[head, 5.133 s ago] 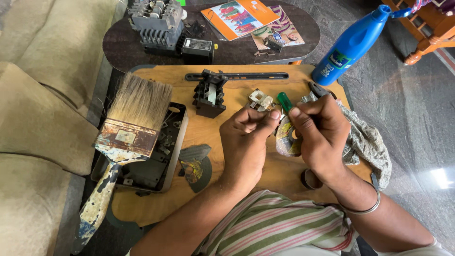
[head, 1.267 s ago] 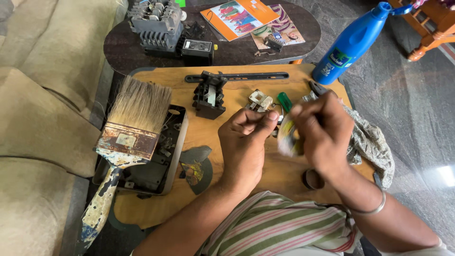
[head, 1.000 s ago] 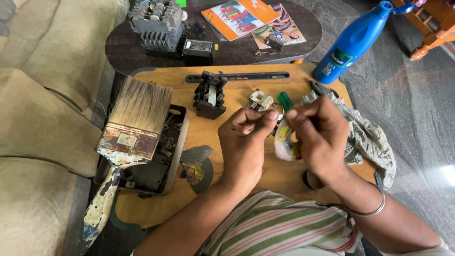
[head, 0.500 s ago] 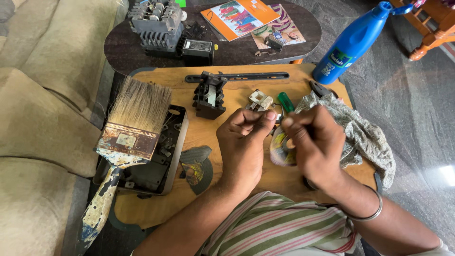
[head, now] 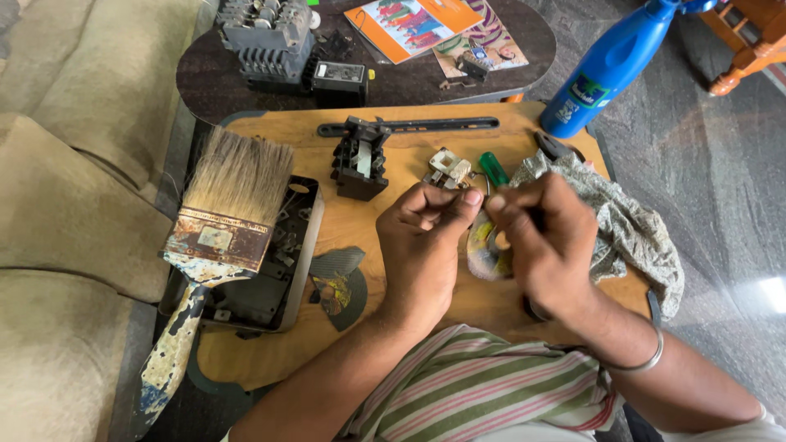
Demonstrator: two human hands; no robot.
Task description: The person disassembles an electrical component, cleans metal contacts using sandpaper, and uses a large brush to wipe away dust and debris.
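Observation:
My left hand (head: 426, 245) is raised over a wooden board (head: 409, 139) and pinches a small metal part (head: 468, 196) between thumb and fingertips. My right hand (head: 544, 245) meets it from the right, fingers closed on the same small piece; anything else in its grip is hidden. Just behind the fingertips lie a green-handled screwdriver (head: 494, 168) and a small pale metal fitting (head: 447, 166). A worn round disc (head: 483, 255) lies on the board under my hands.
A black switch block (head: 359, 160) and a black strip (head: 426, 125) lie at the board's far side. Left: a wide paintbrush (head: 221, 221) across a black tray of parts (head: 270, 278). Right: a grey rag (head: 626, 225), a blue bottle (head: 606, 65). Beyond: a dark table (head: 213, 82), booklets (head: 413, 24).
My right hand has kept shifting in small moves beside the left fingertips, dipping lower and coming back up. The left hand has stayed almost still. Nothing else moved.

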